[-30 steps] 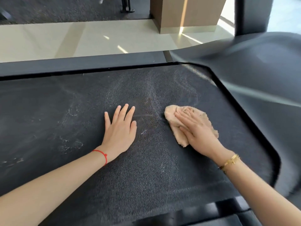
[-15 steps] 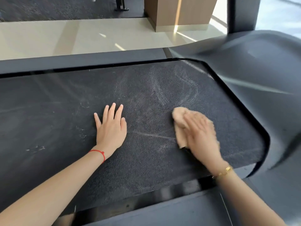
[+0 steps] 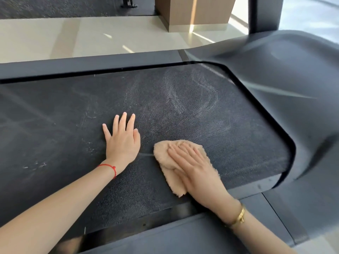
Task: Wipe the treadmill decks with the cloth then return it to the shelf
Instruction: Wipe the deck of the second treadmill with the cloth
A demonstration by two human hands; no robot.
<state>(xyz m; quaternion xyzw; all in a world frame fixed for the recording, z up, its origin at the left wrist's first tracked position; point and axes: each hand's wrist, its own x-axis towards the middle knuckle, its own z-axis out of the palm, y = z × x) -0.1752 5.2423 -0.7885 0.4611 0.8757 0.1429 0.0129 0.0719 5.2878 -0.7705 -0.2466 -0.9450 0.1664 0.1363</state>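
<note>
Cloth (image 3: 170,162) long axis diagonal, near-right

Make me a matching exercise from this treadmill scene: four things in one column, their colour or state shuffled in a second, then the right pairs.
1. left hand
2. right hand
3. cloth
4. treadmill belt

A. black, streaked with pale dust
B. beige, crumpled
C. pressing on the cloth, gold bracelet at the wrist
D. flat on the bare belt, red string at the wrist

Pairs: 1-D, 2-C, 3-B, 4-A
</note>
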